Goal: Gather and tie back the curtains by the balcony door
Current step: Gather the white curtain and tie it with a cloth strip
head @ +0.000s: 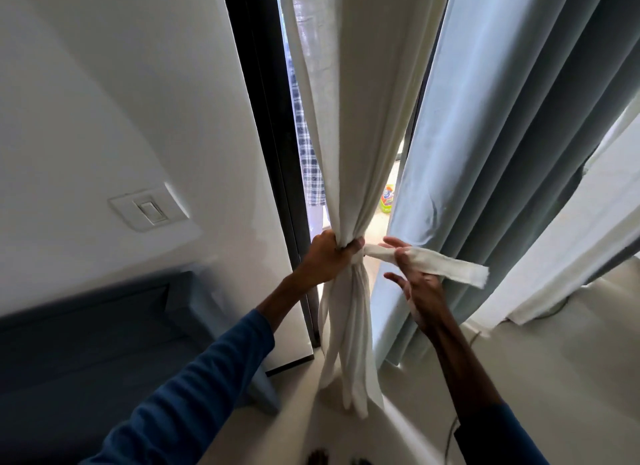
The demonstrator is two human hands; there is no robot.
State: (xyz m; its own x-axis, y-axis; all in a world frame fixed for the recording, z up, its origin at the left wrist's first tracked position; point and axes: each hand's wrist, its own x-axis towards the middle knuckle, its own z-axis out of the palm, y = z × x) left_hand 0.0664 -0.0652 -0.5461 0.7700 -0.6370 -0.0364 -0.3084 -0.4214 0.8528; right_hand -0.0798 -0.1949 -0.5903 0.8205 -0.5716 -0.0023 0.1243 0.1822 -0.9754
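Beside the dark door frame (266, 145), the white curtain (346, 135) hangs bunched into a narrow waist, and below that waist its folds fall loose to the pale floor (540, 371); the left hand (329, 256) is clenched around the gathered cloth at the waist, fingers wrapped tight on the bundle; a white tie strip (440, 265) runs from that same waist out to the right, roughly level, its frayed free end lying against the grey-blue curtain (519, 152); the right hand (415, 281) sits under and around the strip, fingers spread and only partly curled, the strip draped over the upper fingers rather than pinched firmly, thumb held apart below; both forearms reach up from the lower edge, the left in a blue sleeve (194, 388); the grey-blue curtain hangs in long pleats just right of the white one, touching the strip's end; on the white wall (86, 100) to the left sits a light switch (149, 210), and below it a blue-grey sofa (86, 353); through the gap between frame and white curtain a checked cloth (310, 163) shows outside.
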